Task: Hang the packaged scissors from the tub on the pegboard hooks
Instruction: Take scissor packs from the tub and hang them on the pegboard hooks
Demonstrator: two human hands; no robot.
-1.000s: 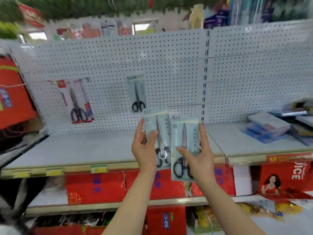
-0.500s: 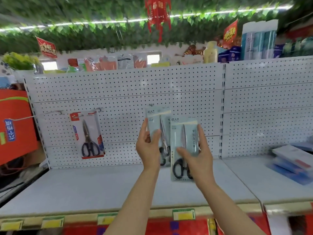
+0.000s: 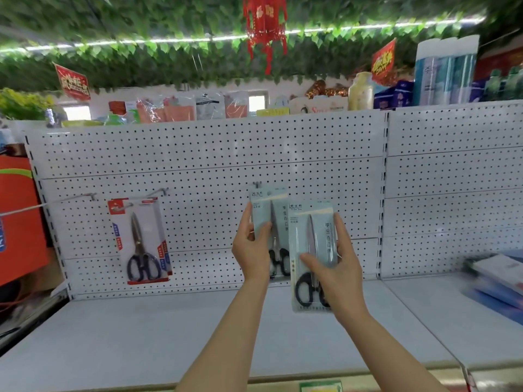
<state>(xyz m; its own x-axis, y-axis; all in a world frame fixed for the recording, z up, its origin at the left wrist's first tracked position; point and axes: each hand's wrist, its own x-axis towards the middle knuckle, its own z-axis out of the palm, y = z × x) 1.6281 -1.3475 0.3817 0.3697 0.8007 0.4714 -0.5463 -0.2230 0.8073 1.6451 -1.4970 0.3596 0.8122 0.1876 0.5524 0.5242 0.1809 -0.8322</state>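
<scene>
My left hand (image 3: 250,247) grips a pale blue scissors pack (image 3: 268,205) by its left edge and holds it upright against the white pegboard (image 3: 198,165). The pack's top sits just below a small hook (image 3: 257,184). My right hand (image 3: 338,267) holds a second pale blue scissors pack (image 3: 310,230) upright, slightly lower and to the right, overlapping the first. A red-carded pair of scissors (image 3: 141,241) hangs on a hook at the left. The tub is out of view.
Two bare hooks (image 3: 85,196) (image 3: 161,190) stick out of the pegboard above the red-carded scissors. A grey shelf (image 3: 141,335) runs below the board. Blue flat packs (image 3: 498,281) lie at the right, and an orange box (image 3: 19,222) stands at far left.
Both hands have risen with their packs toward the pegboard. The left pack's top now reaches the small hook. The blue pack seen hanging earlier is now hidden behind the held packs.
</scene>
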